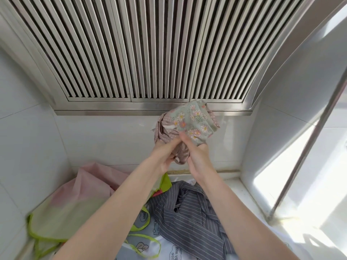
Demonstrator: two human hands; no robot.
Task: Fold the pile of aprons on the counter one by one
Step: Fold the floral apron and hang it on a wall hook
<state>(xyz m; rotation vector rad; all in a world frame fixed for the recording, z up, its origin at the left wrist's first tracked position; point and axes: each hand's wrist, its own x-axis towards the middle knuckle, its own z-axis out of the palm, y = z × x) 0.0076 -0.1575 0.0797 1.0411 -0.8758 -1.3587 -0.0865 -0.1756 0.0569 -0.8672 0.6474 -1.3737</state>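
Both hands raised at frame centre: left hand [167, 154] and right hand [197, 156] each grip a bunched floral apron [193, 122], held aloft. Remaining aprons, including a grey striped apron [187, 212], lie heaped on the surface [242, 186] at lower frame.

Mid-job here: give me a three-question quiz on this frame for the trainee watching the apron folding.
1. True or false: the floral apron is lying flat on the counter.
2. Multiple choice: which garment lies directly below the raised hands? A) the grey striped apron B) a red towel C) a blue jacket
3. Fill in: the pale pink apron with lime-green trim lies to the ___ of the striped one.

Key:
1. False; both the left hand and the right hand hold it bunched up in the air, in front of the slatted metal hood.
2. A
3. left
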